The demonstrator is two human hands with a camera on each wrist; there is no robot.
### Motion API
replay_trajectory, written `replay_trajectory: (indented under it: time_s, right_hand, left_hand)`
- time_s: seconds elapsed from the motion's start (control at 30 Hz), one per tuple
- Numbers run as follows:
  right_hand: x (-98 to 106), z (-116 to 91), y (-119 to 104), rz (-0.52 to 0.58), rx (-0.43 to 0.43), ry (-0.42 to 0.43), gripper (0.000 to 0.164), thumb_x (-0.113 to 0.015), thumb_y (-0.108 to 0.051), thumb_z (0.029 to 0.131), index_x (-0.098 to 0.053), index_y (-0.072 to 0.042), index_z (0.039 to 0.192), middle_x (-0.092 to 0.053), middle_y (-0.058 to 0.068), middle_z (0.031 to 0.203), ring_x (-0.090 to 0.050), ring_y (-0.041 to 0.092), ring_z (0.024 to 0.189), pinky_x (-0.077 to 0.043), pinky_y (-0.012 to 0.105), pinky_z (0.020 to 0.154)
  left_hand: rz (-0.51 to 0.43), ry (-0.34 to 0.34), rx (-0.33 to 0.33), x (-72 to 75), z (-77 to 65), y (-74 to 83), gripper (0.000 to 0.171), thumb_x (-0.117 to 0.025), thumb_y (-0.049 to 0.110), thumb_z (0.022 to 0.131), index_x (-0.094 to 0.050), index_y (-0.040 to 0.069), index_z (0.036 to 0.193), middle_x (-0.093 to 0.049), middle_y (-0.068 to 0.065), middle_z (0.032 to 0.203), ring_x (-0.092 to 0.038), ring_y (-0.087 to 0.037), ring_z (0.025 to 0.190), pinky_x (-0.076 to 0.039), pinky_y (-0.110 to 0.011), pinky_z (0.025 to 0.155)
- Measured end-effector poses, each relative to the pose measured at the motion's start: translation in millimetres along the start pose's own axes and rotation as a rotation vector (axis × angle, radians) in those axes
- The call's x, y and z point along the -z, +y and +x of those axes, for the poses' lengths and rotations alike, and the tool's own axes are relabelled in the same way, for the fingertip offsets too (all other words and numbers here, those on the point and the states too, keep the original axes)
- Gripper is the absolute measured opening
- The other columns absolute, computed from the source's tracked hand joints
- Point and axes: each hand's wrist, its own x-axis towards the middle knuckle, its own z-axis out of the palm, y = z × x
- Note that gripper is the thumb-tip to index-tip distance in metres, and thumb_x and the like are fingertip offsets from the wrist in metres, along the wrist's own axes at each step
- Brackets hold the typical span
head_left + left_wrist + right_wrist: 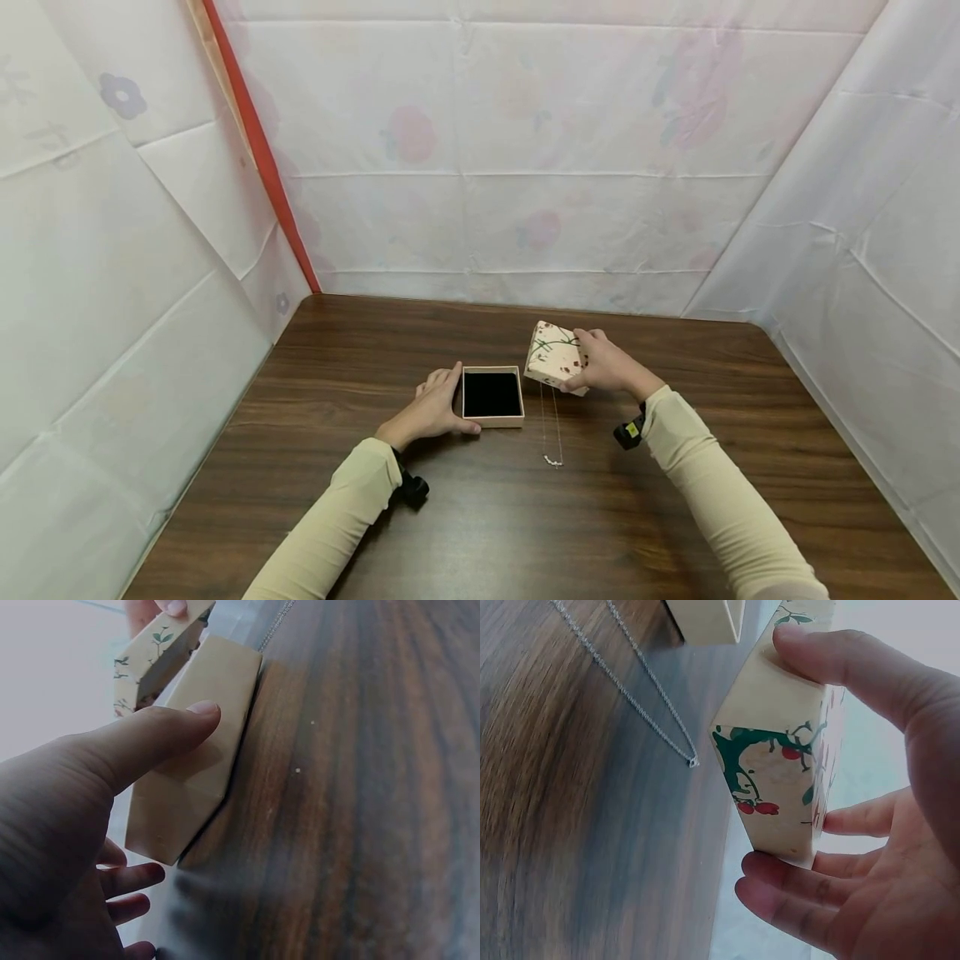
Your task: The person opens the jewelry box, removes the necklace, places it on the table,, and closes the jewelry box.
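A small square jewelry box base (pixel 500 422) with a black lining lies uncovered on the table. My left hand (pixel 432 407) holds it at its left side, the thumb along the near wall and the fingers around the left side. To its right, my right hand (pixel 606 364) grips the box lid (pixel 553 352), which is cream with painted green stems and red berries. In the right wrist view the lid (pixel 776 791) is tilted, thumb on one side wall and fingers on the opposite one. A thin silver necklace (pixel 553 461) lies on the table below the lid, its chain (pixel 641 712) in two strands.
The dark wood-grain table (pixel 480 533) runs back to a white patterned cloth wall (pixel 495 150). Similar cloth hangs at left and right. A red strip (pixel 262 158) slants down the back left corner. Black wrist cameras sit on both wrists.
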Motion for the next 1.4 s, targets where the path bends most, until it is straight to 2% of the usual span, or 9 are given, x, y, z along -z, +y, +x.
replay_trajectory:
  time_s: [0.2, 0.6, 1.4]
  right_hand:
    - [-1, -1, -10, -0.015, 0.042, -0.003, 0.114, -0.083, -0.044, 0.073, -0.017, 0.000, 0.154, -0.024, 0.030, 0.150, -0.043, 0.043, 0.130, -0.041, 0.055, 0.102]
    - [-3, 1, -27, -0.012, 0.091, -0.019, 0.113, -0.083, -0.044, 0.073, -0.017, -0.005, 0.155, -0.026, 0.024, 0.152, -0.046, 0.037, 0.128, -0.042, 0.052, 0.101]
    - [-23, 5, -51, -0.027, 0.159, -0.068, 0.112, -0.083, -0.045, 0.073, -0.019, -0.006, 0.156, -0.030, 0.021, 0.150, -0.048, 0.033, 0.126, -0.044, 0.049, 0.099]
  left_hand:
    - [0.006, 0.003, 0.005, -0.2, 0.1, -0.3, 0.121, -0.083, 0.050, 0.071, -0.010, 0.004, 0.157, -0.029, -0.019, 0.156, -0.019, -0.038, 0.146, -0.019, -0.060, 0.114]
    - [0.019, 0.027, -0.001, 1.4, 0.8, 0.1, 0.121, -0.084, 0.049, 0.070, -0.012, 0.003, 0.156, -0.032, -0.018, 0.156, -0.022, -0.036, 0.145, -0.020, -0.060, 0.113]
    - [0.005, 0.018, 0.011, -0.4, -1.3, 0.9, 0.118, -0.081, 0.052, 0.072, -0.014, 0.003, 0.156, -0.032, -0.019, 0.155, -0.023, -0.036, 0.145, -0.022, -0.058, 0.113]
